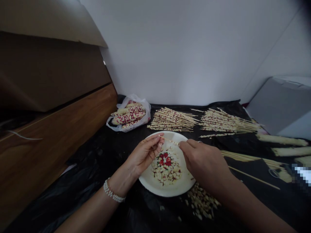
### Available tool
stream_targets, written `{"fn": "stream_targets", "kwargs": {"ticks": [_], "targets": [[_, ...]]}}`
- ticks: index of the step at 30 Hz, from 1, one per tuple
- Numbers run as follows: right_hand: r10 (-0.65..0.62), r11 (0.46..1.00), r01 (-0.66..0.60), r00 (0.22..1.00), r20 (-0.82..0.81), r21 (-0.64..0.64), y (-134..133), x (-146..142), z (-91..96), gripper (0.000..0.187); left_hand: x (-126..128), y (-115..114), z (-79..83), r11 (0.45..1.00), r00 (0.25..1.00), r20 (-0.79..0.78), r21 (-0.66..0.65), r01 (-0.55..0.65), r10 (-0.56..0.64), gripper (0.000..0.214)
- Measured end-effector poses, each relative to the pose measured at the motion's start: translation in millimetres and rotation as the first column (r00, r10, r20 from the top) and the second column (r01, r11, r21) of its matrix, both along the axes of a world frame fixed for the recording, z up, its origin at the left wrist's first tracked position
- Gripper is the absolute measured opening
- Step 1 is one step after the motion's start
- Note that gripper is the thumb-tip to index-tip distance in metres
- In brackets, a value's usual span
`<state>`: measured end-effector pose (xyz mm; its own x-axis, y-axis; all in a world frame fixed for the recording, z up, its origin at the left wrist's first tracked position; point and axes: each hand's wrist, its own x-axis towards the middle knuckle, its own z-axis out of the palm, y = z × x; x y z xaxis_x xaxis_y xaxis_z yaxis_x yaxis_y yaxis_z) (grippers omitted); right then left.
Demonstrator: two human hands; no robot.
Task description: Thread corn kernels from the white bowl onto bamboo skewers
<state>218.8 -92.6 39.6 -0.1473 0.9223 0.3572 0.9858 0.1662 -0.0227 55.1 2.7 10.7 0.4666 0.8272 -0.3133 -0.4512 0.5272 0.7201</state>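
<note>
Above a white plate (148,187) I hold a thin wooden skewer (167,139), with corn kernels threaded along the part near my right hand. My left hand (148,152), a beaded bracelet at its wrist, pinches the skewer's left end between thumb and fingers; whether a kernel is also in that pinch is too small to tell. My right hand (201,158) is closed around the skewer's other end, hiding it. Loose pale and reddish corn kernels (167,174) lie in the plate, around its printed red flower design (165,159).
Behind the plate are a plastic bag of corn cobs (130,118) and two piles of kernel-covered skewers (167,119). Bare skewers (252,157) and stripped cobs (282,139) lie at the right. More loose kernels (202,200) sit on the black plastic sheet (97,161). A wooden panel (80,119) borders the left.
</note>
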Motion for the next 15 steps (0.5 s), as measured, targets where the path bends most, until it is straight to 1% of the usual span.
{"fn": "stream_targets", "kwargs": {"ticks": [4,7,10,15], "targets": [[-0.013,0.999,0.013,1.000,0.002,-0.030,-0.5,-0.2,2.4,0.013,-0.9,1.3,-1.2,1.000,0.999,0.032,-0.020,-0.011,0.012,0.017],[-0.020,0.999,0.020,1.000,0.005,-0.045,-0.6,-0.6,3.4,0.013,-1.0,3.2,-2.0,0.998,0.999,0.040,-0.064,-0.016,0.018,0.018],[-0.021,0.999,0.022,1.000,0.012,-0.040,-0.2,-0.9,2.9,0.014,-0.4,4.2,-2.1,0.995,0.998,0.051,-0.090,-0.034,0.039,0.017],[-0.006,1.000,0.006,1.000,0.003,-0.004,0.0,-0.5,0.3,0.013,-0.6,2.6,-2.6,0.996,0.998,0.059,-0.079,-0.032,0.036,0.017]]}}
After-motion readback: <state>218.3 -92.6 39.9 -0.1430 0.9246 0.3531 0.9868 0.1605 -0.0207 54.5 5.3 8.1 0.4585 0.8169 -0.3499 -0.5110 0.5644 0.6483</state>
